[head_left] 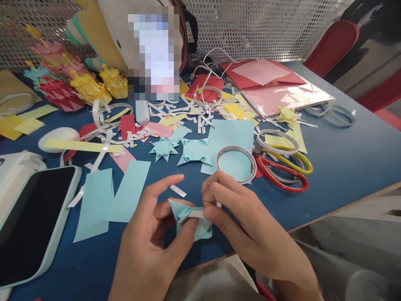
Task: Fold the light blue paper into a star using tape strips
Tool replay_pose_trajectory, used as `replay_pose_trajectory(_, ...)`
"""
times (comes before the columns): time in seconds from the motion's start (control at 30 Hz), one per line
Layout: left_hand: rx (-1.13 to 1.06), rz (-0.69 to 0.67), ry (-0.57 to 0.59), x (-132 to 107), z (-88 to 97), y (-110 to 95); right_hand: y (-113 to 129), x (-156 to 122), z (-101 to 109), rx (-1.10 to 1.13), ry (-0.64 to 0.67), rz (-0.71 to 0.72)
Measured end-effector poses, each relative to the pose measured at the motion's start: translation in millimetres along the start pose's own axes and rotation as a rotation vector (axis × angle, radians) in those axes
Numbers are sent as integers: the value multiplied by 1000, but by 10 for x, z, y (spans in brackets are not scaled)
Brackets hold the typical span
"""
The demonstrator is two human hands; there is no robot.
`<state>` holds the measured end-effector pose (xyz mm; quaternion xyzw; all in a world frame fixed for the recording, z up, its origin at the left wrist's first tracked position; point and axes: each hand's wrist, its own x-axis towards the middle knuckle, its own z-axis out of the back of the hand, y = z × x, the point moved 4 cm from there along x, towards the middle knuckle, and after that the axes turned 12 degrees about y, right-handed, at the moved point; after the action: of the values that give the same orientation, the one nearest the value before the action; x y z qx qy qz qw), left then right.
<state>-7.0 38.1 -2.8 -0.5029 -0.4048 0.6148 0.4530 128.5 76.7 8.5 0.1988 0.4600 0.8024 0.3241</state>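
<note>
A folded light blue paper piece (200,230) is held between the thumb and fingers of my left hand (156,238), whose index finger sticks out straight. A white strip of double-sided tape (196,213) lies across the paper. At the strip's right end, my right hand (238,213) pinches with thumb and index finger. Beyond my hands sit two folded blue paper stars, one eight-pointed (163,149) and one squarer (194,151). A roll of tape (236,164) rests on a blue sheet (232,133), close to my right hand's knuckles.
Red-and-yellow-handled scissors (282,175) lie on the right beside another tape roll (277,141). Blue paper rectangles (128,192) and a phone (34,221) are at the left. Paper scraps (175,110) litter the middle. Finished paper ornaments (90,85) stand at the back left.
</note>
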Motion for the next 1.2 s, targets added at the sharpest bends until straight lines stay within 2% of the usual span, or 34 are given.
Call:
replay_pose_trajectory(0.33,1,-20,14,-14,-14,-33,9,14,5,-71,-2,-25)
replay_pose_trajectory(0.57,-46,-19,-61,-38,-34,-20,33,24,7,-209,-38,-5)
replay_pose_trajectory(0.87,183,-131,-131,-32,12,-18,64,46,-49,-422,-61,15)
replay_pose_trajectory(1.07,202,-191,-228,-72,26,-16,81,-1,-70,-493,-94,-16)
replay_pose_trajectory(1.2,223,-207,-231,-84,22,-4,114,-38,-66,-560,-156,-25)
